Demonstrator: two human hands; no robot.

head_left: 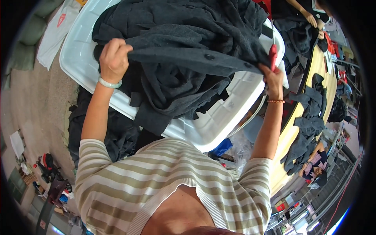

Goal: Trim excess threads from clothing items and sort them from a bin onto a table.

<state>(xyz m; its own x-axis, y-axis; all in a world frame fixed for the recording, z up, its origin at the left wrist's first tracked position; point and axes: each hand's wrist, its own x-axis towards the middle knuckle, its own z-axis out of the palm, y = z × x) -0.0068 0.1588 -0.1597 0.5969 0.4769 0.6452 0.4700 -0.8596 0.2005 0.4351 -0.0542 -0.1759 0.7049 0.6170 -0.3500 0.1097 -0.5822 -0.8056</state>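
A dark charcoal garment (184, 56) is stretched taut between my two hands, with a band of dark round buttons or holes along it. My left hand (114, 58) is closed on its left end. Pinching the right end is my right hand (274, 81). A red handle (273, 56) with a thin shaft rises at that hand's fingers; whether they grip it too, I cannot tell. Beneath the band, more dark cloth (176, 90) lies heaped in a large white plastic tub (215, 125), spilling over its near rim.
Another dark cloth pile (105, 125) lies below the tub's left side. To the right runs a wooden table (284, 172) with dark garment pieces (307, 125) on it. A person's hand (311, 19) is over dark cloth at the upper right. Another person (315, 164) sits beyond the table.
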